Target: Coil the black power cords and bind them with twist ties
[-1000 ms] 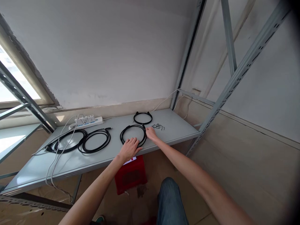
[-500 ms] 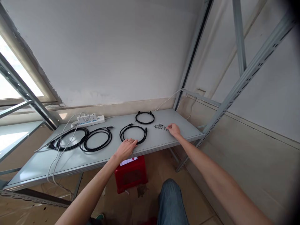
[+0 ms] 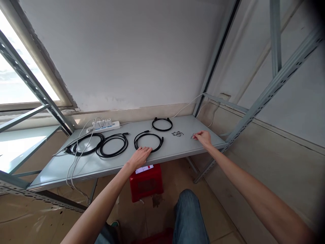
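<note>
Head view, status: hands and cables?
Left hand flat on front of coiled black cable. Right hand pinching thin wire tie near right end of shelf. Tie pile lies between, untouched.

Left arm (image 3: 106, 201): bare, stretched forward from the lower left, elbow slightly bent.
Left hand (image 3: 141, 156): palm down, fingers spread and laid flat.
Right arm (image 3: 248, 189): bare, reaching long from the lower right, nearly straight.
Right hand (image 3: 203, 137): knuckles up, fingertips drawn together in a pinch, well apart from the left.
</note>
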The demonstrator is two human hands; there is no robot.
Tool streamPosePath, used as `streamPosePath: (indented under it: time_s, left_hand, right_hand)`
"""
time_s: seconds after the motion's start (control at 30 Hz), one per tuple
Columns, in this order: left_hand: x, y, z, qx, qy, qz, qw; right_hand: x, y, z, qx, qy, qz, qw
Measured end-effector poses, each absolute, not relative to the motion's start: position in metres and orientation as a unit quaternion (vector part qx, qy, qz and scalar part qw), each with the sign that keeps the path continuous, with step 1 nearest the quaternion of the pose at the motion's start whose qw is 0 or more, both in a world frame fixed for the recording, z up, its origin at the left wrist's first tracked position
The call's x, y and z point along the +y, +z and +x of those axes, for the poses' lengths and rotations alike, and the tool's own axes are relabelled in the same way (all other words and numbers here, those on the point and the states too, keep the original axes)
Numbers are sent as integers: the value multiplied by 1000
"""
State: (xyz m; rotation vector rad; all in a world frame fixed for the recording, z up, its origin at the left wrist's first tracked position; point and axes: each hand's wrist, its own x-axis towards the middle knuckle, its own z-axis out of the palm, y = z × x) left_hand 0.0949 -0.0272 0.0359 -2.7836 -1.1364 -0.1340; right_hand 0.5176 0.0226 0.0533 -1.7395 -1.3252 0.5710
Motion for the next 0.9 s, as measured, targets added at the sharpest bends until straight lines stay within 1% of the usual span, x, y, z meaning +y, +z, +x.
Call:
streamPosePath:
  time_s: [0.07,0.1,0.17,0.2,0.3,0.43,0.57,0.77,0.9]
  left_hand:
    - [-29,34,98,-384,-70,-919,56]
    - [-29,32,100,-390,-81,-915,56]
    - [-29,29,103,-400,-93,-910,64]
    - [-28,27,104,-403,-95,-908,68]
    - [-25,23,104,-401,-103,-908,65]
    - [-22,20,100,-388,-120,-913,47]
    - [-23,21,100,-384,-126,-913,50]
    - [-26,23,102,-389,-116,-912,54]
    - [-26,23,102,-387,-119,-912,62]
  right_hand:
    - [12,70,509,-479,269,-698,460]
    - [8,79,501,-473,290,-695,458]
    - [3,97,477,-513,322,-675,421]
    - [1,105,462,-541,332,-669,387]
    - [1,118,410,-628,328,-632,314]
    - [11,111,343,-693,279,-612,260]
    - [26,97,300,-734,223,-613,189]
    - [35,95,287,-789,138,-596,64]
    - [31,95,292,-813,77,-577,19]
